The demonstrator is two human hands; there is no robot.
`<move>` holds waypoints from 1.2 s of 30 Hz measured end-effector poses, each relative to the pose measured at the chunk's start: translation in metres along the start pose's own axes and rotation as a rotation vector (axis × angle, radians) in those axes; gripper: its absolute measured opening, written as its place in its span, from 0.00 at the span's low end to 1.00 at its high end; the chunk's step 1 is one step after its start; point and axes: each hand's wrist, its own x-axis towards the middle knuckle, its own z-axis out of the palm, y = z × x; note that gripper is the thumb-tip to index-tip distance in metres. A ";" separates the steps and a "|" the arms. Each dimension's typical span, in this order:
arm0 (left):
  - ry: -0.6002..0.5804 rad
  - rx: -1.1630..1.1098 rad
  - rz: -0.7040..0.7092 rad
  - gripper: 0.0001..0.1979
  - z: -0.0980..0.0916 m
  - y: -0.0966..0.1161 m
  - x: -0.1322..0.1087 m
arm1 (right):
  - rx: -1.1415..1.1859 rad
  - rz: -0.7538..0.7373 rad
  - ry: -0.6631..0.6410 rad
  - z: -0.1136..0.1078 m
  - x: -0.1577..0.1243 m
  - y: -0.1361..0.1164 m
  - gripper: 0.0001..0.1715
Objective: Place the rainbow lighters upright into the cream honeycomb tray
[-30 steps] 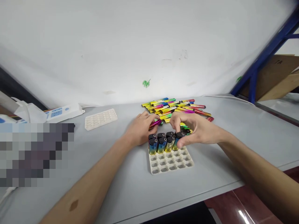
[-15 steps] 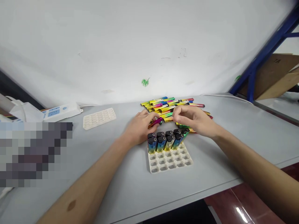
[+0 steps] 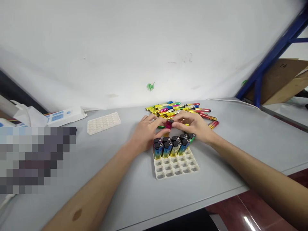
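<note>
A magenta lighter (image 3: 168, 124) with a black top stands roughly upright between my two hands, just behind the tray. My left hand (image 3: 147, 132) pinches it from the left, thumb towards me. From the right, the fingertips of my right hand (image 3: 194, 125) close on its top. In front sits a white tray (image 3: 177, 173) with rows of oval holes. Its back rows carry several upright lighters (image 3: 166, 149) with black tops, in blue, gold and green; the nearer holes hold nothing. Behind my hands lies a loose pile of shiny lighters (image 3: 166, 110), partly hidden by my fingers.
Another white holed tray (image 3: 104, 123) lies on the grey table (image 3: 96, 179) at the left. Beyond it is a power strip (image 3: 64, 116) with cables. A white wall (image 3: 115, 57) rises behind the table. A blue metal frame (image 3: 261, 75) and cardboard boxes (image 3: 281, 77) stand at the right.
The magenta lighter has gone from lying slanted in my left hand to standing upright. My right hand has moved left and down from above the pile to meet it.
</note>
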 end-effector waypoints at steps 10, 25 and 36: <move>-0.213 -0.008 -0.081 0.08 0.000 -0.004 0.002 | -0.176 0.091 -0.052 -0.001 0.000 0.002 0.12; -0.383 0.193 -0.185 0.09 -0.002 -0.010 0.003 | -0.313 0.138 -0.048 -0.004 0.000 0.017 0.14; -0.350 0.053 -0.118 0.07 -0.002 -0.011 0.002 | -0.213 0.214 0.133 -0.006 0.001 -0.003 0.29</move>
